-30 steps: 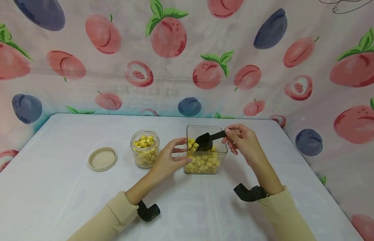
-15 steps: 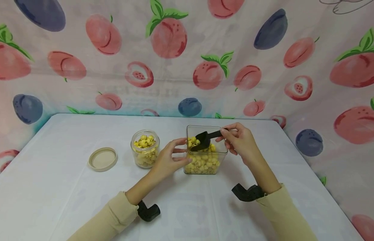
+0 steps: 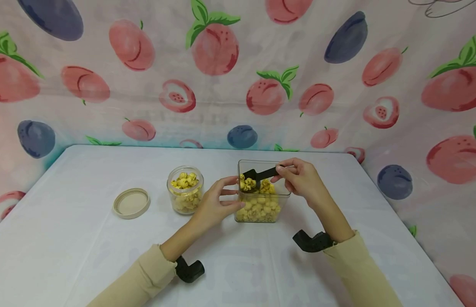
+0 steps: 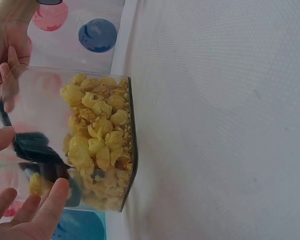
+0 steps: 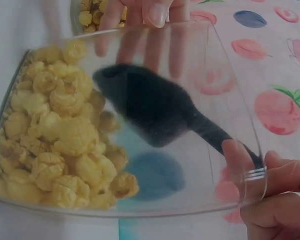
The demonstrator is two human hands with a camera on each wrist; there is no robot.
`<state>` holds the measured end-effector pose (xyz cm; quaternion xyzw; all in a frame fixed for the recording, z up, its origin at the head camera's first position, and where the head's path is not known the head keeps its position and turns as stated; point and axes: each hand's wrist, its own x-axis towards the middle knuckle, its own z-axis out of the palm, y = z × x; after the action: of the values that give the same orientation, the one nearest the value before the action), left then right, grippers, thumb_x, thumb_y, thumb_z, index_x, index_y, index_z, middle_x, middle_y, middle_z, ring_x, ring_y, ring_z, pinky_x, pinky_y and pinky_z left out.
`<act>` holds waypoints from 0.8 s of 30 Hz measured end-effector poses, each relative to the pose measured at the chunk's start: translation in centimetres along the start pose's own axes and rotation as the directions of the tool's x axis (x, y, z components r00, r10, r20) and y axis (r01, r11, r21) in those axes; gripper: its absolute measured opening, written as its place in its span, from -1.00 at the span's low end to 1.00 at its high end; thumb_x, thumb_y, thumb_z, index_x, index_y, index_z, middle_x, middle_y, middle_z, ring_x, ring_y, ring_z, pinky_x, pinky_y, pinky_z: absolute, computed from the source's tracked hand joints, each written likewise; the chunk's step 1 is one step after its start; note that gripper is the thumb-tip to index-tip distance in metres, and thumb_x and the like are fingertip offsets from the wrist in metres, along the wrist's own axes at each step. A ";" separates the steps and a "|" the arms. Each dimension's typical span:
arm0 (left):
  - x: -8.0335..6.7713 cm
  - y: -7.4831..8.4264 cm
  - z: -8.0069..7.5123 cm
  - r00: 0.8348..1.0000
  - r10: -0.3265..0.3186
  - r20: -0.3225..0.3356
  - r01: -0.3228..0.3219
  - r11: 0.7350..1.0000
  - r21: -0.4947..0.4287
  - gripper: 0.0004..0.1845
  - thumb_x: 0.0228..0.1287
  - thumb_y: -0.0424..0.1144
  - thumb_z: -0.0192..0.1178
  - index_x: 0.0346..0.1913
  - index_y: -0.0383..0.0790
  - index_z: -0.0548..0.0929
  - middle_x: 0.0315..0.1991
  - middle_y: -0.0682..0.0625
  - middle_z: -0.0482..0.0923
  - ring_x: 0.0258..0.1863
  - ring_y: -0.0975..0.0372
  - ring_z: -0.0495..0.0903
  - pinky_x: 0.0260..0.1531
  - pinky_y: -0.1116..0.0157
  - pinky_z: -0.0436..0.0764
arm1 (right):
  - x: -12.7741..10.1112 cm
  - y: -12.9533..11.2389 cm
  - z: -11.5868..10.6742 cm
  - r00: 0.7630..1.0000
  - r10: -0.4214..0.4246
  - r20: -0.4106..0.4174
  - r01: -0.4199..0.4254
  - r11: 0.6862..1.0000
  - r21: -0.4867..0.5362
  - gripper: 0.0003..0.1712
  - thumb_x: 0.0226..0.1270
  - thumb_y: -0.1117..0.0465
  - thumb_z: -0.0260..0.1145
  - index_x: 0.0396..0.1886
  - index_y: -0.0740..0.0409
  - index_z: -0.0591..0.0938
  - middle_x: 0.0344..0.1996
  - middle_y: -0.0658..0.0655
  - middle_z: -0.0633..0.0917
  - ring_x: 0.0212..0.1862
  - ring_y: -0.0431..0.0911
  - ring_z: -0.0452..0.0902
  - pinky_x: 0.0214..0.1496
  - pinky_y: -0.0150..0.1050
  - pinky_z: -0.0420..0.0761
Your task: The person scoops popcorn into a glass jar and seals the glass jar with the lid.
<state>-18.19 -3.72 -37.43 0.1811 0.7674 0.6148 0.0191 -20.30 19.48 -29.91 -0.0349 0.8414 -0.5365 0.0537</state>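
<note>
Toward the table's far edge [image 3: 153,154], our left hand [image 3: 216,199], fingers straight, probably steadies the box [image 3: 266,195]; our right hand [image 3: 301,179] pinches the scoop [image 3: 267,173]

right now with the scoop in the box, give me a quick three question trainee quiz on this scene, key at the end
1. Which hand holds the scoop: (a) left, (b) right, (c) neither?
2. True or false: the jar stands between the lid and the box.
3. Fill in: both the jar and the box contain yellow ____.

Key: 1. b, the right hand. 2. True. 3. Popcorn.
</note>
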 end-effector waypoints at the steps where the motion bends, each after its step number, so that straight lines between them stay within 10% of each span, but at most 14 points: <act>1: 0.0 0.0 0.0 1.000 0.001 0.000 -0.001 1.000 0.000 -0.31 0.09 -0.31 0.34 0.31 -0.12 0.33 0.26 -0.06 0.34 0.10 0.04 0.51 -0.04 0.23 0.62 | 0.1 0.1 -0.1 1.000 0.002 0.006 -0.002 1.000 0.011 -0.58 0.36 0.06 0.17 0.05 0.27 0.47 -0.50 -0.04 0.72 -0.71 -0.26 0.23 -0.71 -0.43 0.15; 24: -0.2 0.0 0.1 1.000 -0.002 0.007 0.002 1.000 -0.012 -0.31 0.09 -0.30 0.34 0.31 -0.12 0.32 0.28 -0.07 0.32 0.11 0.04 0.50 -0.02 0.23 0.61 | -0.4 3.1 -3.0 0.996 0.026 0.080 -0.060 0.890 0.452 -0.69 0.45 0.20 0.03 0.05 0.29 0.35 -0.53 -0.04 0.69 -0.69 -0.30 0.29 -0.73 -0.57 0.25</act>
<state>-17.96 -3.72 -37.50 0.1821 0.7639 0.6187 0.0234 -20.33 23.55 -31.44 -0.0218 0.6909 -0.7153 0.1022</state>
